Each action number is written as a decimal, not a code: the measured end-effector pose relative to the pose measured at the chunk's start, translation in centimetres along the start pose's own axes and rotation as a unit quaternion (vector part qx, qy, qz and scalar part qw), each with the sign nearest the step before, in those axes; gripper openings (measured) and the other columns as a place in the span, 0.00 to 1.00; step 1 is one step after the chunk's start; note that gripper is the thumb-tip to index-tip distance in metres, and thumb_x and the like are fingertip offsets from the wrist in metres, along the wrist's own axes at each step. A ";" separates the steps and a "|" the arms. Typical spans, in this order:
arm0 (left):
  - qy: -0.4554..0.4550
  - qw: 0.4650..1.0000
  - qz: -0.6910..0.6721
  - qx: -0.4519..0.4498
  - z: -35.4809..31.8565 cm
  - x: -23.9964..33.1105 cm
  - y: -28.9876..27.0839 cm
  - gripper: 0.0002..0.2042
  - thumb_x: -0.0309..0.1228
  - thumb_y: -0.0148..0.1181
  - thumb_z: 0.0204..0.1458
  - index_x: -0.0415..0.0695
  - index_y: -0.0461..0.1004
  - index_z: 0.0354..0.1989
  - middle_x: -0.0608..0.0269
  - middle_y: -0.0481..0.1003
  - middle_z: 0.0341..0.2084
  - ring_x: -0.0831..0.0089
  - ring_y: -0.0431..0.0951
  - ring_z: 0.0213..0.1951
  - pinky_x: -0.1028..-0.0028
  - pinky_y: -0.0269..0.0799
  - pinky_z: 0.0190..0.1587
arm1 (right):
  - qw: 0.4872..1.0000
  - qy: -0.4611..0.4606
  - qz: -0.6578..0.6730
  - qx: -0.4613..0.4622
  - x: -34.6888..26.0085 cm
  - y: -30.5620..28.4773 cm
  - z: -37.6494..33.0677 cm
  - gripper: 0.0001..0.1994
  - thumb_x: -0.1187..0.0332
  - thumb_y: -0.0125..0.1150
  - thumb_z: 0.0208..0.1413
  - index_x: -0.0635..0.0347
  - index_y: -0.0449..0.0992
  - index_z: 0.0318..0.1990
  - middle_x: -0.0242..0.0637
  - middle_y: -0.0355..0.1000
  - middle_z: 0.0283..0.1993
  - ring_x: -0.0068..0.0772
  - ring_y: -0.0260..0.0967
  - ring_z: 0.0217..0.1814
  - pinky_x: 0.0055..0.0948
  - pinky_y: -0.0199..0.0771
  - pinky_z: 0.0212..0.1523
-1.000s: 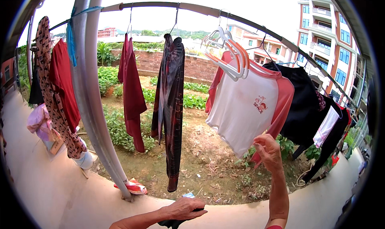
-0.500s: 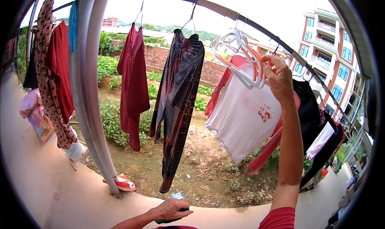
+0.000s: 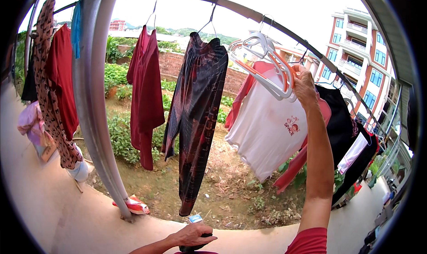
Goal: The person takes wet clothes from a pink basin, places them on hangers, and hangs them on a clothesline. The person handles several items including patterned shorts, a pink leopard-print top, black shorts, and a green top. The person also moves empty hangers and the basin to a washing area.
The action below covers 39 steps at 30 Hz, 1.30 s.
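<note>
Right hand [image 3: 304,85] raised to the clothes rail [image 3: 249,12], fingers closed around the bunch of empty plastic hangers [image 3: 267,62], white and orange, hooked on the rail just left of the hand. Judged light, stiff, smooth plastic; prone to tangle and swing. Best grip probably at the necks below the hooks, whole bunch together.

Left hand [image 3: 194,235] low, well below the rail, curled shut on a dark object [image 3: 192,248] at the ledge; kind not clear.

White shirt with red sleeves [image 3: 267,134] hanging under the hangers, soft and limp. Left of it along the rail: dark patterned trousers [image 3: 198,116], then a red garment [image 3: 145,89]. Black clothes [image 3: 340,120] right of the hand.

Pale concrete ledge [image 3: 62,218] below the rail, metal post [image 3: 91,98] at its left end. Beyond: dirt yard, shrubs, brick wall, apartment block [image 3: 364,62] far right.
</note>
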State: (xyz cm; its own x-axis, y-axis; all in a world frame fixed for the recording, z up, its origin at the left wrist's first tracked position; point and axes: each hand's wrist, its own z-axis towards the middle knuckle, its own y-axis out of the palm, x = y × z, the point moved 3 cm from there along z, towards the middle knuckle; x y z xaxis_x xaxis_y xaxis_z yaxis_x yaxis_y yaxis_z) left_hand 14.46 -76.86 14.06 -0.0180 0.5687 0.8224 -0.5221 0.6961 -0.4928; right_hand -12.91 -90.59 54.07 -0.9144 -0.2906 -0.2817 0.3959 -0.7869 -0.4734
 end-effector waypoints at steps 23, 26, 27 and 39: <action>-0.008 0.999 -0.023 0.040 -3.4 0.8 -1.2 0.20 0.38 0.53 0.54 0.37 0.58 0.18 0.56 0.55 0.13 0.66 0.59 0.19 0.65 0.56 0.26 | 0.985 -0.037 -0.048 0.164 3.8 -0.8 1.5 0.10 0.69 0.50 0.57 0.65 0.74 0.41 0.37 0.70 0.24 0.22 0.64 0.26 0.25 0.64 0.29; -0.015 0.999 -0.031 0.031 -3.4 0.4 -0.8 0.20 0.38 0.54 0.54 0.37 0.58 0.18 0.56 0.55 0.13 0.65 0.60 0.19 0.65 0.56 0.26 | 0.987 -0.042 -0.079 0.133 3.8 -1.3 1.3 0.10 0.69 0.49 0.57 0.66 0.74 0.38 0.40 0.69 0.23 0.26 0.64 0.25 0.27 0.65 0.29; -0.033 0.999 -0.031 0.028 -3.7 0.4 -0.9 0.20 0.39 0.54 0.54 0.38 0.58 0.18 0.56 0.56 0.13 0.65 0.60 0.19 0.65 0.57 0.26 | 0.988 -0.042 -0.071 0.131 2.7 -0.7 1.0 0.10 0.69 0.49 0.57 0.66 0.74 0.37 0.41 0.69 0.23 0.27 0.65 0.25 0.28 0.65 0.30; -0.050 0.997 0.000 -0.057 -2.9 0.9 -0.3 0.18 0.40 0.57 0.52 0.38 0.66 0.20 0.54 0.64 0.15 0.63 0.65 0.19 0.68 0.62 0.25 | 0.985 0.020 0.010 0.174 -0.1 -5.4 -8.5 0.09 0.70 0.53 0.56 0.66 0.76 0.37 0.34 0.68 0.19 0.20 0.62 0.20 0.26 0.61 0.22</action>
State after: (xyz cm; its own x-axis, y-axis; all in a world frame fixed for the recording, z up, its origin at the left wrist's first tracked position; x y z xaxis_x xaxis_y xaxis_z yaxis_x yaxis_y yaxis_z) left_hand 17.06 -75.28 14.14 -0.1055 0.5268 0.8434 -0.4224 0.7441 -0.5176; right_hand -14.22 -81.68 49.60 -0.9002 -0.2912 -0.3237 0.3542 -0.9222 -0.1552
